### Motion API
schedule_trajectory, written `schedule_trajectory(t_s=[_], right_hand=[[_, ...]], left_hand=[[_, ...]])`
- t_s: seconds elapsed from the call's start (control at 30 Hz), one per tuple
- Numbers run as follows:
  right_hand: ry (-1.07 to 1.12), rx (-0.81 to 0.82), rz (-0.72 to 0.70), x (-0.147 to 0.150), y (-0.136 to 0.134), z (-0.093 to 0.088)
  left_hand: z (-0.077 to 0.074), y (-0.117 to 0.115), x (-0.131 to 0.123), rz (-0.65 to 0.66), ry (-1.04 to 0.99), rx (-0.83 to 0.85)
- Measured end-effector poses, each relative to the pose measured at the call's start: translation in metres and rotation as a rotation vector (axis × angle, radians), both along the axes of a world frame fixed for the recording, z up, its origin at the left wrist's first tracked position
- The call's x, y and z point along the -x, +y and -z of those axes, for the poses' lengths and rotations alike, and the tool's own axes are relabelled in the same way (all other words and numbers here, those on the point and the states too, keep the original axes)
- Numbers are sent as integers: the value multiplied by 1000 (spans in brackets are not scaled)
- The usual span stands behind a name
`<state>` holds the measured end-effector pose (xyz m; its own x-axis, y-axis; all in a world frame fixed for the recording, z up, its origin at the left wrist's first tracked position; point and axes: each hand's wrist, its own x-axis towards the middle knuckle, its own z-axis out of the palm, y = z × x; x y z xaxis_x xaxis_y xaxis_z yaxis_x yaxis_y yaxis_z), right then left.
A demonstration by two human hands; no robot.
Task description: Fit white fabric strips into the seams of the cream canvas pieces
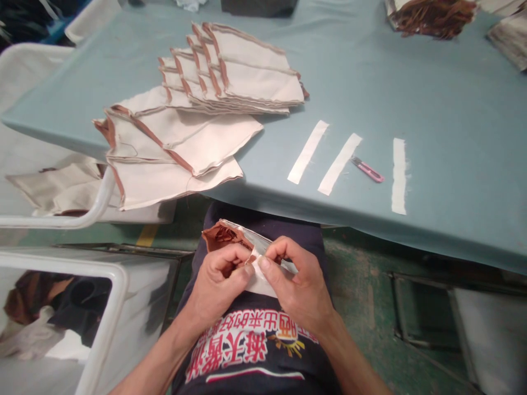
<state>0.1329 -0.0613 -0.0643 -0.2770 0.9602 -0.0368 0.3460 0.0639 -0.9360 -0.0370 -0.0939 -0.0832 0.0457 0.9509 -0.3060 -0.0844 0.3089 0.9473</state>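
On my lap lies a sewn fabric piece (265, 285), off-white on the outside with brown material showing at its open end. My left hand (224, 274) pinches its edge near the brown part. Close beside it, my right hand (294, 271) grips the white cloth between thumb and fingers. The fingertips of both hands almost meet, and what lies between them is partly hidden. On the table ahead are white cloth strips (308, 152) and pink-handled thread snips (368, 169), the snips touching or close to the middle strip.
A fanned stack of off-white pieces with brown edging (255, 66) lies on the blue-green table (354, 88). More such pieces (181, 148) overhang its front left edge. White bins (119, 280) holding fabric stand at my left. A brown bundle (432, 19) sits far right.
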Motion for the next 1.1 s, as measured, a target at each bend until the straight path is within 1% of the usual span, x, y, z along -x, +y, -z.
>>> schedule_trajectory(t_s=[0.17, 0.4, 0.5, 0.6, 0.7, 0.77, 0.83, 0.9, 0.97, 1.03, 1.1], right_hand=[[23, -27, -30, 1, -2, -5], [-5, 7, -40, 3, -4, -14], [-16, 81, -37, 4, -3, -16], [-1, 190, -48, 2, 1, -16], [36, 297, -115, -1, 7, -11], [52, 333, -151, -3, 11, -4], [83, 306, -179, -4, 15, 5], [127, 231, -198, -4, 18, 14], [153, 144, -194, -4, 21, 18], [144, 86, -165, -4, 24, 16], [126, 47, -144, -7, 30, 9]], left_hand=[[7, -6, 5, -1, -69, -26], [3, -10, 7, 8, -76, -83], [0, -9, 7, 9, -12, -94], [-7, -6, 5, 21, 106, -123], [-15, -3, 0, 37, 237, -167], [-18, -1, -7, 36, 297, -172], [-21, 1, -14, 26, 322, -166], [-22, 4, -21, 20, 327, -174], [-24, 11, -24, 38, 318, -196], [-29, 20, -23, 78, 291, -217], [-38, 33, -17, 142, 237, -226]])
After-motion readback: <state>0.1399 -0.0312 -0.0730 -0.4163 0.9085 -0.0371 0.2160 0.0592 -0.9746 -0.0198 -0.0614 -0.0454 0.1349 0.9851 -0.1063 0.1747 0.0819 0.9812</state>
